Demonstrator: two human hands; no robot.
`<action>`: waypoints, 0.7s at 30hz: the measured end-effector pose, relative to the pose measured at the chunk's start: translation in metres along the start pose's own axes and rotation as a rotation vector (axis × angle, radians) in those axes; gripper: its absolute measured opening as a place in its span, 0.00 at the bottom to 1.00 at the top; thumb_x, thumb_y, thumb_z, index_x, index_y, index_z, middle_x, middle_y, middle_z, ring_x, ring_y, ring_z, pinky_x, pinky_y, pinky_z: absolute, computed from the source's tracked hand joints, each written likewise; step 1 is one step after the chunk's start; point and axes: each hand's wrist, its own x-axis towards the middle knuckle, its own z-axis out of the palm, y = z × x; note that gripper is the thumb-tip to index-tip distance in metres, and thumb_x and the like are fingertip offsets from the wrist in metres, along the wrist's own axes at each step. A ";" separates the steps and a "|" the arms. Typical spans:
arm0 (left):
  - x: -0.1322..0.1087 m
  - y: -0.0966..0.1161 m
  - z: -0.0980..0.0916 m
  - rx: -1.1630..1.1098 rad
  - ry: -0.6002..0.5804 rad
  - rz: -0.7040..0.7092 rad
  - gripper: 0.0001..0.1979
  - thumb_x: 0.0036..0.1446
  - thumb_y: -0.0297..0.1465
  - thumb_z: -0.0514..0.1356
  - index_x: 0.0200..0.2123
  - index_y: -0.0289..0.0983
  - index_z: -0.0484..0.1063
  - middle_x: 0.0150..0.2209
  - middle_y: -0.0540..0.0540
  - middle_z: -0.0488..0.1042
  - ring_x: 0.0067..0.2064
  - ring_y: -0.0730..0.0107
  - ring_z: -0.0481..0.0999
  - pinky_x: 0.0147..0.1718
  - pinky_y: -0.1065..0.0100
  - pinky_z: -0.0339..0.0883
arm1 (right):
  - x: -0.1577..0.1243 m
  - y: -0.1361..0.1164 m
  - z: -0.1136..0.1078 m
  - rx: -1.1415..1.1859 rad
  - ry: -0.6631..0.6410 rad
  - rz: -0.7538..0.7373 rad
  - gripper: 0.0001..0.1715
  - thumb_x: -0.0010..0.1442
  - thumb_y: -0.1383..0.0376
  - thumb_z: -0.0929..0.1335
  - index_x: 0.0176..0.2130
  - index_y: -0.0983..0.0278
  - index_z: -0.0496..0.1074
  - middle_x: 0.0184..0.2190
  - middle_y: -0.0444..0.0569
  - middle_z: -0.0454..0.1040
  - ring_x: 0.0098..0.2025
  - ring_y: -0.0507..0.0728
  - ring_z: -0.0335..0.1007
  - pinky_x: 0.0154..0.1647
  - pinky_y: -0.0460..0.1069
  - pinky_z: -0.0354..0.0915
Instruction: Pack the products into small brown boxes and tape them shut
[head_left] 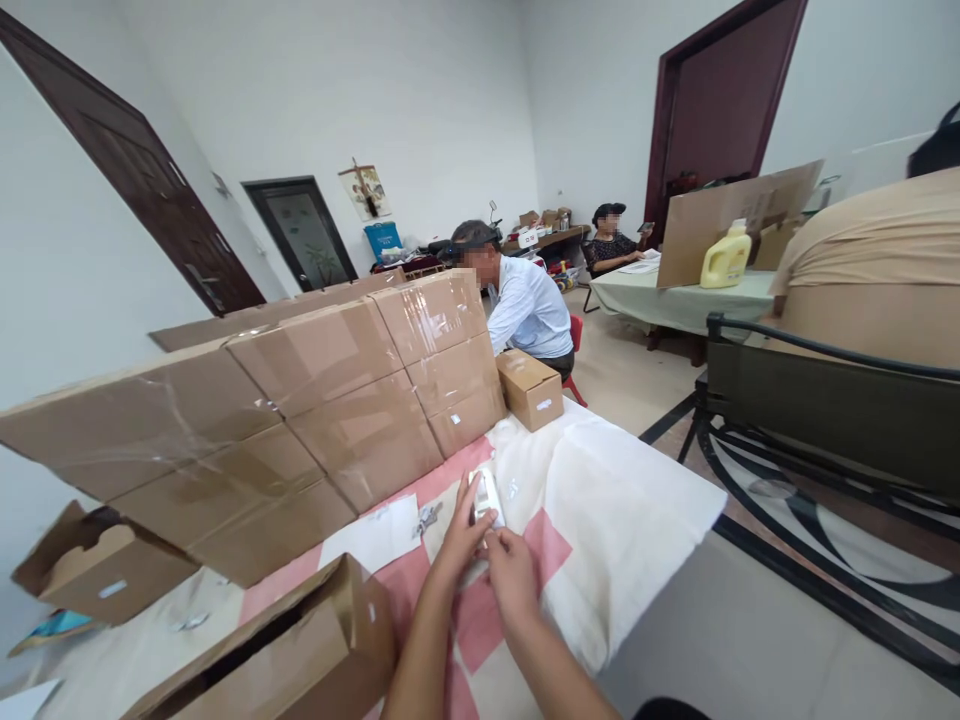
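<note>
Left hand [459,530] grasping white device [488,492]; right hand [511,570] at its near end, grip unclear. Loosened left grip could drop it onto cloth [622,500].

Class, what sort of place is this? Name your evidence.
Probably a makeshift indoor workroom: a taped cardboard partition stands on a cloth-covered table, with a seated person beyond it.

Held item [485,488] right of paper [375,533], before partition [341,420].

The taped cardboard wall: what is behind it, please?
Behind the taped cardboard wall, another cardboard edge and a person in light blue partly show; that person's hands are covered.
</note>
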 end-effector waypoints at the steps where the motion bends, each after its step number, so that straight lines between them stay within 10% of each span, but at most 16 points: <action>1: 0.000 0.001 0.000 -0.003 -0.002 -0.002 0.39 0.57 0.42 0.63 0.70 0.45 0.57 0.76 0.45 0.37 0.76 0.54 0.35 0.72 0.54 0.38 | -0.001 -0.002 0.000 -0.017 0.010 -0.013 0.21 0.55 0.49 0.66 0.21 0.61 0.66 0.20 0.46 0.73 0.23 0.55 0.68 0.21 0.46 0.61; 21: 0.003 0.009 -0.008 -0.083 -0.078 -0.072 0.50 0.49 0.49 0.69 0.71 0.44 0.52 0.70 0.38 0.58 0.66 0.47 0.64 0.62 0.53 0.64 | -0.002 0.003 0.003 0.028 0.003 0.018 0.18 0.49 0.51 0.64 0.22 0.62 0.68 0.19 0.46 0.69 0.24 0.56 0.64 0.27 0.49 0.63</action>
